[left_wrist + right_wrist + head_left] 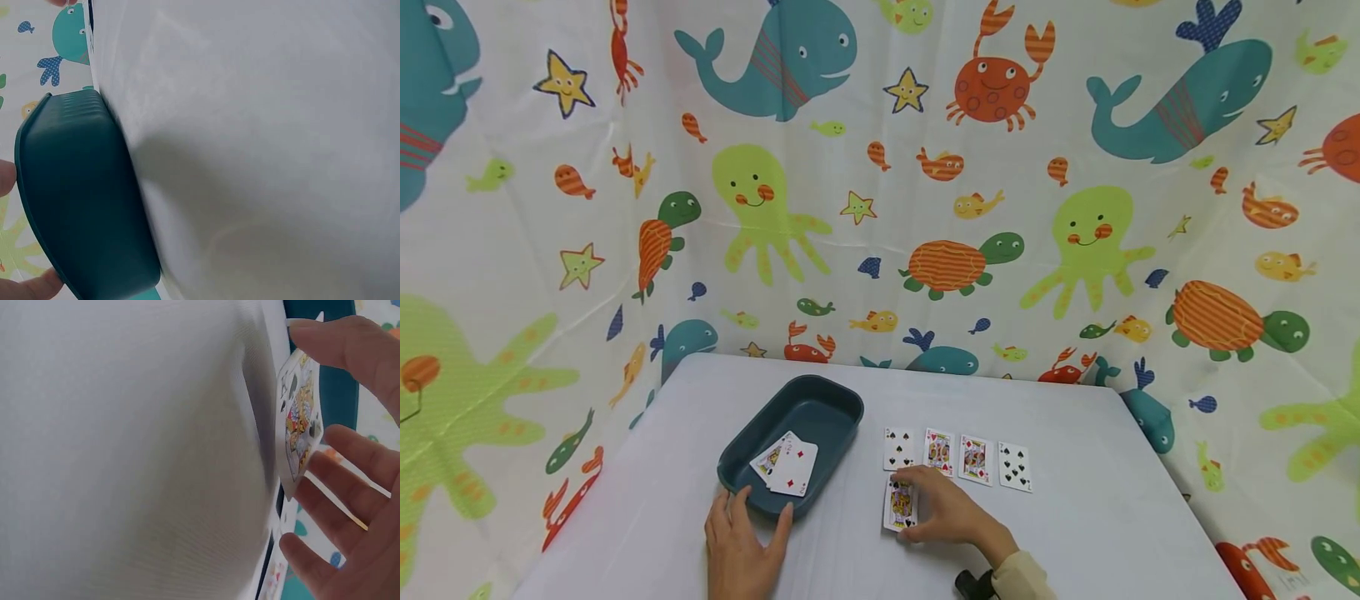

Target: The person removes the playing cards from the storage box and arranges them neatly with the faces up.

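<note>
Your right hand (951, 508) is pinching a spade face card (898, 505) between thumb and fingers, and that card is being held just nearer you than the leftmost of a row of four face-up cards (976, 459). Your left hand (743, 546) is resting with its fingers apart, touching a teal tray (831, 421), where two overlapping cards (793, 468) are lying face up, left of the row.
</note>
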Demonstrator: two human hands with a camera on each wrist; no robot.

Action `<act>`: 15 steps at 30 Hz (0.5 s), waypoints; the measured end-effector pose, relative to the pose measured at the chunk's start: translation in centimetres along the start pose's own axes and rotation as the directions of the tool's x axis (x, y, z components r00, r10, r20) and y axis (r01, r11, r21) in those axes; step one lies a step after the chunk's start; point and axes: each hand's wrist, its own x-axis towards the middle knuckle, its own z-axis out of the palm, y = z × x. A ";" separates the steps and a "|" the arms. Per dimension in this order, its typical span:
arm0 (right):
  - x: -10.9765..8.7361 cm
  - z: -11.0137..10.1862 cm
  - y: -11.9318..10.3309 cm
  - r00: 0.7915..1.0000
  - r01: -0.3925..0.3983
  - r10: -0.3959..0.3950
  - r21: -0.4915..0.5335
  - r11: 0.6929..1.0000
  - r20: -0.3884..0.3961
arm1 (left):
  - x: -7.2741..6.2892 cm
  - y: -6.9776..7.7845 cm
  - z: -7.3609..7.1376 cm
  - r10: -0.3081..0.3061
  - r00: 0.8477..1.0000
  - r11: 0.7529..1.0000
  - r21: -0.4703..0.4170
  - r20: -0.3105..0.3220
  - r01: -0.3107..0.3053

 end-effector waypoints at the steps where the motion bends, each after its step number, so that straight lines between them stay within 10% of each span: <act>1: 0.0 0.0 0.0 1.000 -0.001 0.001 -0.012 1.000 0.007 | 0.0 0.0 0.0 -0.001 1.000 1.000 -0.001 0.000 0.001; 15: 0.5 -0.1 0.1 0.994 -0.016 0.029 -0.123 0.992 0.102 | 0.0 0.0 0.0 0.012 1.000 1.000 -0.018 -0.017 -0.013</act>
